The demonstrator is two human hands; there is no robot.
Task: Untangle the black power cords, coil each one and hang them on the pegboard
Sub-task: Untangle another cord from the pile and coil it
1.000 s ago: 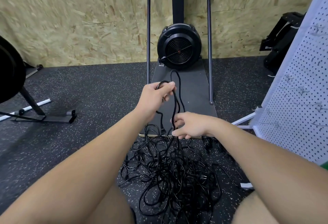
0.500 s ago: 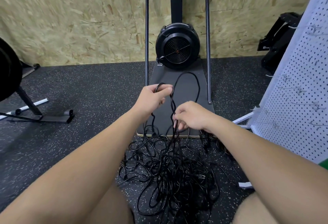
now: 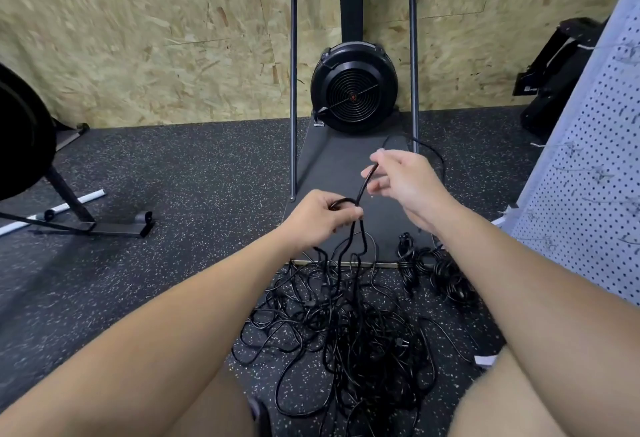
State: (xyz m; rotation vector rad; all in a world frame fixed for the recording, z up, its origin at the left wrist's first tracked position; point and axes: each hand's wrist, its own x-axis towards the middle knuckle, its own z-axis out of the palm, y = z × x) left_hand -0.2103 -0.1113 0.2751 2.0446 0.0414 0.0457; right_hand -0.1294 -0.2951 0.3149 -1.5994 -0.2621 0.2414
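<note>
Fingers of the left hand [image 3: 317,218] curl round a loop of black cord [image 3: 363,185], while the right hand [image 3: 405,182] pinches the same cord higher up between thumb and forefinger. Below them the tangled cords [image 3: 346,326] lie heaped on the speckled floor [image 3: 190,177], between the person's knees. Two coiled bundles [image 3: 436,270] sit just beside the heap. A fan machine [image 3: 353,87] stands behind; the white pegboard [image 3: 595,166] rises at right.

Open floor [image 3: 180,173] lies left — tangled cords [image 3: 346,326] ahead, pegboard [image 3: 595,173] close right.
</note>
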